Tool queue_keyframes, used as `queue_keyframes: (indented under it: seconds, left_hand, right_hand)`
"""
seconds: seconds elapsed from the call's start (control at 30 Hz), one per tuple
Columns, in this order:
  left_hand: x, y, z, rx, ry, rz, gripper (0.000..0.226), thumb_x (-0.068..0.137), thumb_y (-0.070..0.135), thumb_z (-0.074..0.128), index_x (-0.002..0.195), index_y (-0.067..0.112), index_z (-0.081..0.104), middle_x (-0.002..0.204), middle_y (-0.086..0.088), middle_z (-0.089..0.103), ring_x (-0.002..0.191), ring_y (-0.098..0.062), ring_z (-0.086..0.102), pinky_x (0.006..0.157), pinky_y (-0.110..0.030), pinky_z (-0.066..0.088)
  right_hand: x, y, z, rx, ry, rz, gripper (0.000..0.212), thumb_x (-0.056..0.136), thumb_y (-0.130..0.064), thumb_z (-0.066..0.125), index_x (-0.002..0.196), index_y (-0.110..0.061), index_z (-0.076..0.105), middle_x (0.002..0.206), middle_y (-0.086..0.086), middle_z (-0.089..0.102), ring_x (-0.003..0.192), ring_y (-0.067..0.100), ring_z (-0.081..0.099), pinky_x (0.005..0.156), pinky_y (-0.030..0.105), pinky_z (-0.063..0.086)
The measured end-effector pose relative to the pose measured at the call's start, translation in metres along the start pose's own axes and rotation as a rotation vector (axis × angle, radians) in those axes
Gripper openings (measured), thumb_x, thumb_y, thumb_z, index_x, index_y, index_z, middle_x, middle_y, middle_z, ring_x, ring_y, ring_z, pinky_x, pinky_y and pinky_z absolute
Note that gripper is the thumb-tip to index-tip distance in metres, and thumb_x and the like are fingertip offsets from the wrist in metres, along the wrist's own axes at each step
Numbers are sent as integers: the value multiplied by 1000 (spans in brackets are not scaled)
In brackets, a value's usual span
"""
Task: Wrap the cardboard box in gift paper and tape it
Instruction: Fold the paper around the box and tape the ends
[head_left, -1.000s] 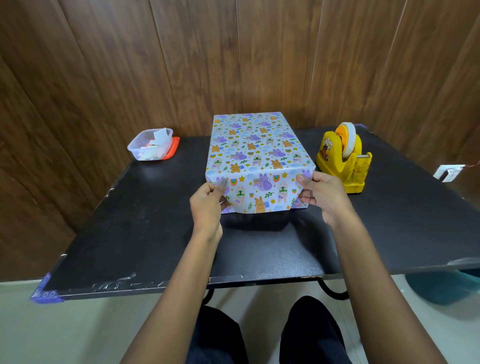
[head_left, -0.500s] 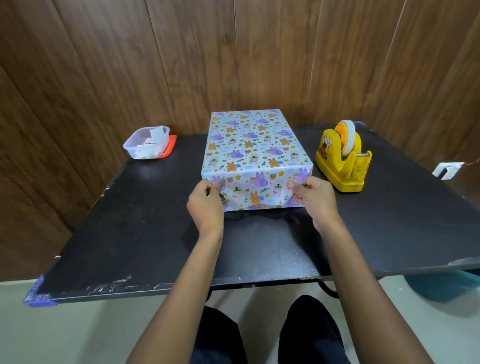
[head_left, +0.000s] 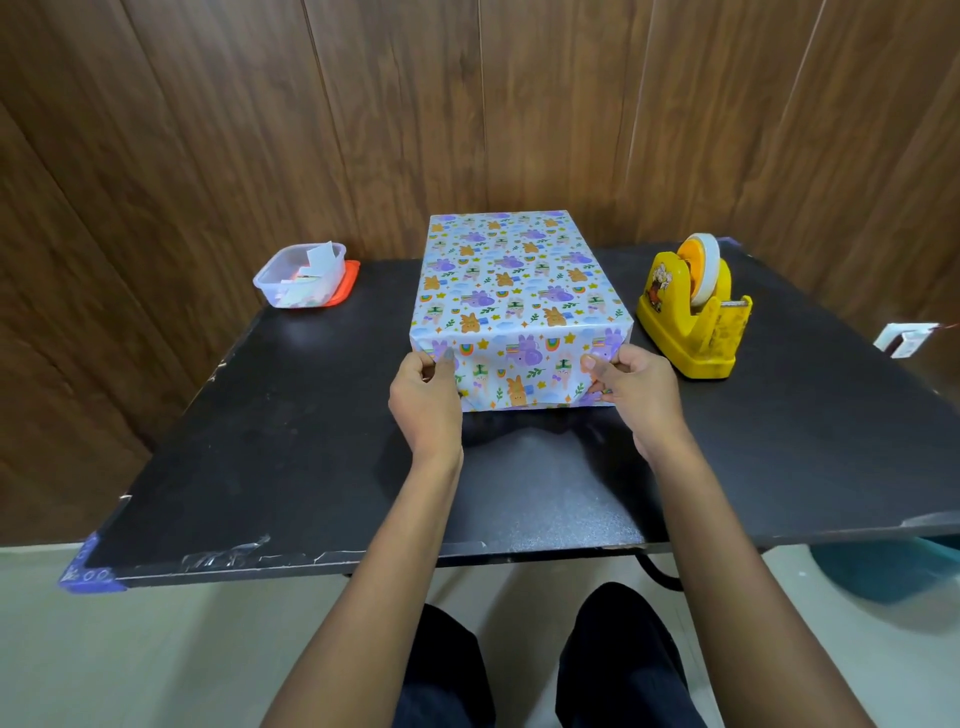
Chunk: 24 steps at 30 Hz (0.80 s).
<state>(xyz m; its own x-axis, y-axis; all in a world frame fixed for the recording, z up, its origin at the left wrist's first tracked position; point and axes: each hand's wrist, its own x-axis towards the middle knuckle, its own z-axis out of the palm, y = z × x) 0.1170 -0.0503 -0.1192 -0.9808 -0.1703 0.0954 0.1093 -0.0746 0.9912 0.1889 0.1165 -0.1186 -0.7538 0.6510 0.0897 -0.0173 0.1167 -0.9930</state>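
Both bare forearms reach forward, roughly parallel. The left grip and right grip sit level, fingers curled, thumbs pinching against forefingers.

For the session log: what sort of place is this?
Likely a small indoor work corner: a black table set against wood-panelled walls, holding a yellow tape dispenser, a plastic tub of paper scraps and the gift-wrapped box.

Dark wood-panelled wall filled the upper frame. A black table with a scuffed near edge spanned the middle, blue tape at its lower-left corner. Pale floor lay below
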Motion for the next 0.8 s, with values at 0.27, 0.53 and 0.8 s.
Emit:
queue_keyframes:
  seconds: [0.27,0.53,0.8]
  left_hand:
    - [-3,0,-1,35,30,25,21,85,15,61,68,19,49,72,3,53,69,-18,52,71,-35,49]
    - [0,0,-9,127,83,139,25,83,17,70,87,15,46,79,2,52,63,-7,48,60,-13,41]
    - [7,-3,-8,71,-29,22,19,87,13,64,70,6,58,63,0,56,47,-1,48,52,-12,40]
  right_hand:
    - [2,3,0,-30,4,-41,2,86,-11,66,87,-10,66,69,-3,64,46,-5,56,58,18,49]
    - [2,2,0,-3,-16,-32,4,88,-10,64,91,-10,66,71,-6,63,47,-6,57,56,14,49]
    - [5,2,-3,-69,-17,-43,2,86,-11,66,86,-13,66,72,-7,65,47,-6,58,49,6,43]
